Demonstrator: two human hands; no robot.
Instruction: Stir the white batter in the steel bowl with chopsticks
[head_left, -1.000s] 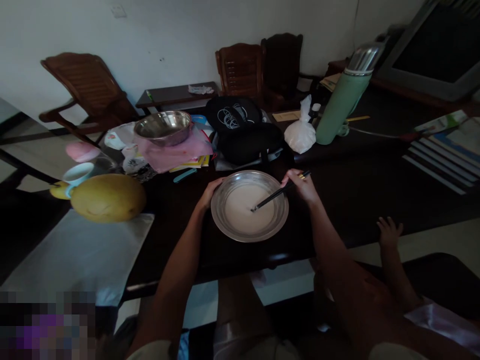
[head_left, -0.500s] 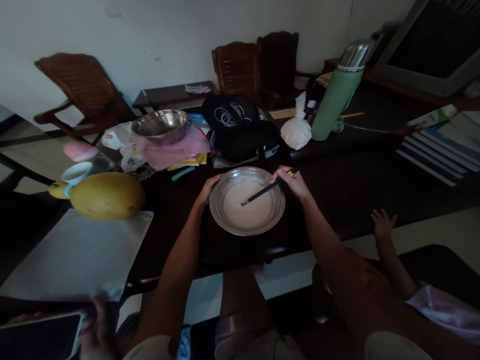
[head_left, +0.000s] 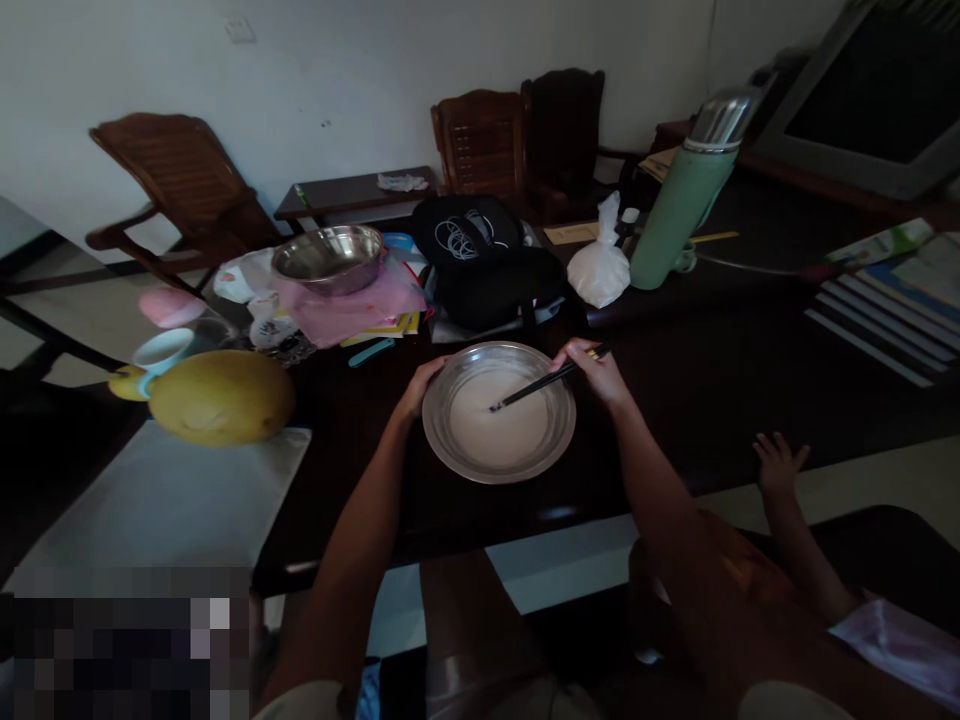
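Your right hand (head_left: 591, 368) pinches the slim black gold-banded chopsticks (head_left: 534, 386), tips in milky pale liquid (head_left: 501, 428); your left hand (head_left: 422, 386) touches the round silvery metal bowl's (head_left: 439, 440) left rim, its grip impossible to tell; the bowl sits on the dark glossy table (head_left: 697, 370).

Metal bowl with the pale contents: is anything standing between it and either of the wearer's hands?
Nothing visible. The left hand is against the metal bowl; the right hand holds black chopsticks that reach into the pale contents unobstructed.
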